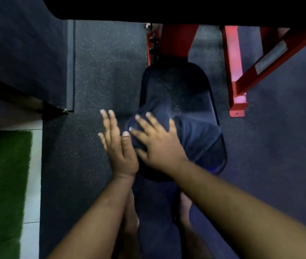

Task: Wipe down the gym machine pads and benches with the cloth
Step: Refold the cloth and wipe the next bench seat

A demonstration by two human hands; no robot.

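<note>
From the head camera, looking down, a dark blue cloth (191, 131) lies bunched up on a black seat pad (184, 86). It covers the near part of the pad, and the far part is bare. The right hand (159, 146) lies flat on top of the cloth with its fingers spread wide and straight, pressing down on it and not curled round it. The left hand (119, 146) is just beside the pad's left edge. Its fingers are straight and close together, pointing away from the person, and it holds nothing. Its thumb touches the edge of the cloth next to the right hand. Both arms are bare. Behind the pad stands a red metal frame (234, 71), with one leg reaching the floor to the right. The floor (101, 71) is dark rubber with tiny pale specks. A patch of green turf (2, 184) lies far to the left, with a pale strip beside it.
</note>
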